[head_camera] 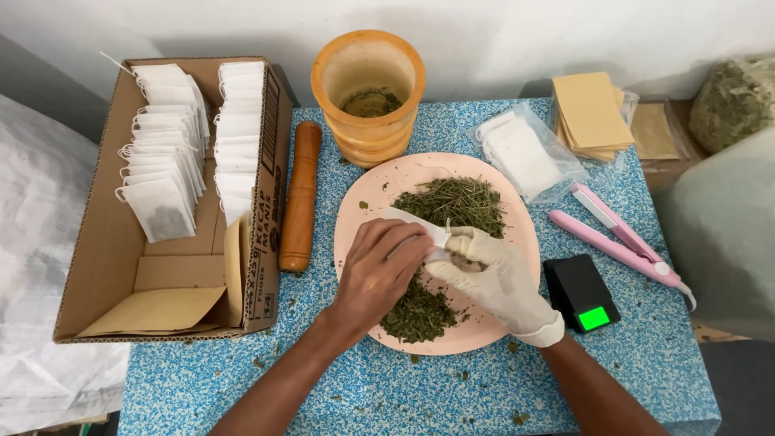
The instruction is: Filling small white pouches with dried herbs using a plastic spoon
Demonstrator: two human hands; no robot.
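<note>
Bare left hand (379,270), gloved right hand (494,274), papery tea bag (416,226)

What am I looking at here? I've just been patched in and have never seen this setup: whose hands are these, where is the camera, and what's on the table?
There is no machine: a person works with two hands, filmed by one camera on their head, looking down. The left hand is bare; the right hand wears a white glove. Together they hold a small white bag over a pink plate of dried herbs. On the blue table also lie a pestle, a mortar, a carton of filled bags, a packet of empty bags, tan envelopes, a pink sealer and a black scale.
</note>
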